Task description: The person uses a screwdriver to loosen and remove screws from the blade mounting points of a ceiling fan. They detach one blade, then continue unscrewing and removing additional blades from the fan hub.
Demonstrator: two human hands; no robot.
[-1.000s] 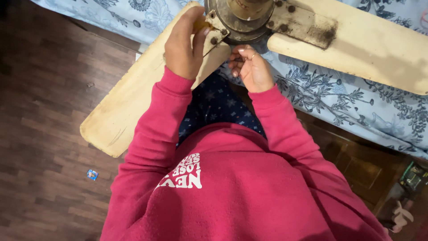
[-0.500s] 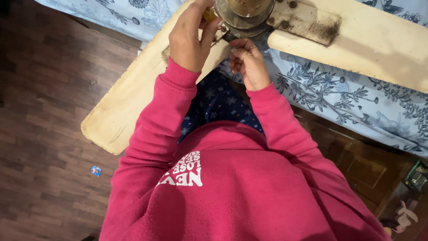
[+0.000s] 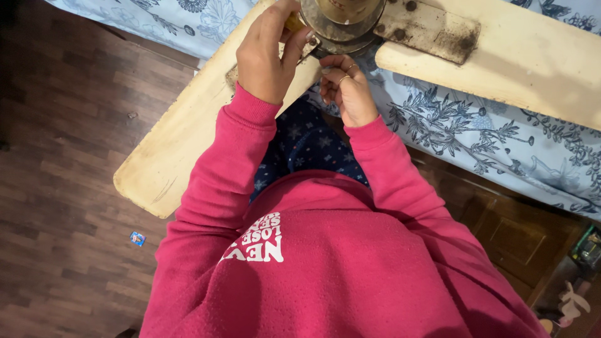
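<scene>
Nearest the cam I see my pink fleece sweatshirt (image 3: 350, 275) w/ white lettering on the chest, both sleeves running up to the work. Below it a strip of dark blue star-print fabric (image 3: 307, 144) shows btwn the arms. My left hand (image 3: 266, 53) is up at the round, tarnished brass-coloured metal fan motor hub (image 3: 341, 19), fingers curled and clamped round a small yellowish handle-like piece (image 3: 294, 22) at the hub's left edge; can't tell what tool it is, most of it is hidden by the fingers. My right hand (image 3: 347, 91) sits just under the hub's lower rim, fingers bent and pinched in at the underside, rings on two fingers; can't tell whether it grips anything. The hub is at the top centre of view, resting on a bed covered w/ a pale blue floral-print sheet (image 3: 476, 131). One cream-coloured, worn fan blade (image 3: 181, 138) runs down-left from the hub, over the bed edge and above the dark wood-plank floor (image 3: 62, 188). A second cream blade (image 3: 526, 59) goes right, joined by a rusty, grimy metal bracket (image 3: 432, 28). A small blue scrap (image 3: 138, 238) lies on the floor, well apart.
</scene>
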